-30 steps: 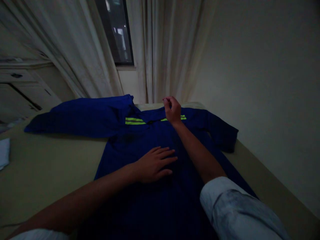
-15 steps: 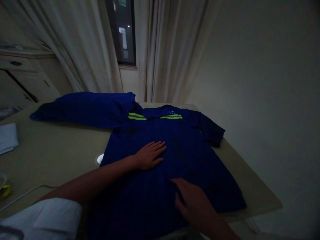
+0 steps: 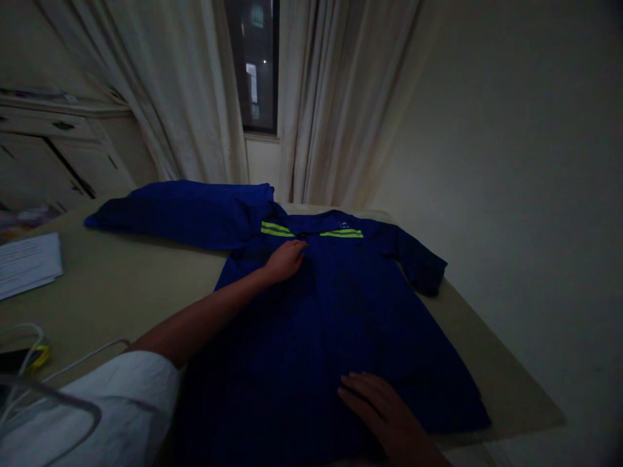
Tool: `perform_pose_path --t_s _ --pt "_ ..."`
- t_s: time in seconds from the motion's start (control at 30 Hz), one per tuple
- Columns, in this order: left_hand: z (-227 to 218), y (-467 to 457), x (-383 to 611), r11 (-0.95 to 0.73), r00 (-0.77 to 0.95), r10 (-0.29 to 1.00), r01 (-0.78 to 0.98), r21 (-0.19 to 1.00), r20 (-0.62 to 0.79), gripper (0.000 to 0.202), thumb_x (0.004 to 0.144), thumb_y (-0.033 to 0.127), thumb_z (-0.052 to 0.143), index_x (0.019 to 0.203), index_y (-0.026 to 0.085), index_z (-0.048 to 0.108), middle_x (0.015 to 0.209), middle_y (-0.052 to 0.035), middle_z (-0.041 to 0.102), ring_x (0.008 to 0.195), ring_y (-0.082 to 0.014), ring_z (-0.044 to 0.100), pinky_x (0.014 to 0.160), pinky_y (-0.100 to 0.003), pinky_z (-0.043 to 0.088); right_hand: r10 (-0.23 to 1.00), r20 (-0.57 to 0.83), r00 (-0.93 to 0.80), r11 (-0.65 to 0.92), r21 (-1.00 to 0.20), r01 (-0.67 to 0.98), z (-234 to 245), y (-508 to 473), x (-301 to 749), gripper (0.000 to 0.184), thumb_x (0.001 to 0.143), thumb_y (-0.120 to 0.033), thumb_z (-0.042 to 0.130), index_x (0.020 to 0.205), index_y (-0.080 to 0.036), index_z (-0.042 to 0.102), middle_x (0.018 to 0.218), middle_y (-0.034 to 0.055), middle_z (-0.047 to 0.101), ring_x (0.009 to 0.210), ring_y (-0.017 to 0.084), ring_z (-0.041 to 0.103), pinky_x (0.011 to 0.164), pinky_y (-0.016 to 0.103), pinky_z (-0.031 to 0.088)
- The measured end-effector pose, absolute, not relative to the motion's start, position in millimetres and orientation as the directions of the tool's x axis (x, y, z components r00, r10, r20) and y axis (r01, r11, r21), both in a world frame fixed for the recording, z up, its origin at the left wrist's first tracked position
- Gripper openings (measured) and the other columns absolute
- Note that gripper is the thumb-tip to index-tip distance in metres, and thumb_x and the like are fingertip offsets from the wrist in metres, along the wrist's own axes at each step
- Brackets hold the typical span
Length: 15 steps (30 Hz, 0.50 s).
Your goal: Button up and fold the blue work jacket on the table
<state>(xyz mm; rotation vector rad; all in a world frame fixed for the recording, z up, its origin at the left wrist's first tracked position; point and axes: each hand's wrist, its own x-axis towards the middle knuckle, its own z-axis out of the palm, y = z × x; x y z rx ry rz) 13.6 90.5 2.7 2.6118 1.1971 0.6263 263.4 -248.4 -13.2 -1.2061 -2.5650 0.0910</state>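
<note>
A dark blue shirt (image 3: 335,311) with yellow-green stripes at the collar lies spread flat on a beige table (image 3: 121,285), one long sleeve stretched out to the left. My left hand (image 3: 285,259) rests on the shirt's upper chest just below the collar, fingers together and flat. Near the bottom hem, my right hand (image 3: 384,412) presses palm down on the cloth with its fingers stretched out. Neither hand holds anything.
White papers (image 3: 26,263) lie at the table's left edge, with a white cable (image 3: 82,357) and a yellow-tipped item (image 3: 36,355) near the front left. Pale curtains (image 3: 341,97) and a dark window stand behind; a plain wall runs along the right.
My left hand slid up the shirt from the middle to just under the collar. My right hand came back from the collar to the lower hem and stays flat there.
</note>
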Motion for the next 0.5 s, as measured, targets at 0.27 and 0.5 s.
perform_pose_path --t_s 0.27,0.5 --pt "7 174 40 -0.433 0.394 0.893 0.883 0.179 0.217 0.045 0.098 0.010 0.042 0.134 0.018 0.068 0.129 -0.0203 0.069 0.124 -0.0354 0.061 0.098 -0.049 0.054 0.723 0.450 -0.525 0.622 -0.093 0.777 -24 -260 272 0.052 0.097 -0.061 0.066 0.130 -0.021 0.071 0.109 0.0095 0.079 0.100 0.023 0.075 0.094 0.031 0.061" --pt "14 185 -6 -0.429 0.401 0.900 0.882 0.196 0.168 0.032 0.098 0.017 0.048 0.118 0.019 0.073 0.125 -0.0156 0.069 0.113 -0.0288 0.067 0.098 -0.041 0.054 0.712 0.443 -0.545 0.643 -0.098 0.760 -24 -254 271 0.043 0.104 -0.053 0.056 0.127 -0.021 0.073 0.105 0.0103 0.080 0.094 0.023 0.076 0.085 0.032 0.064"
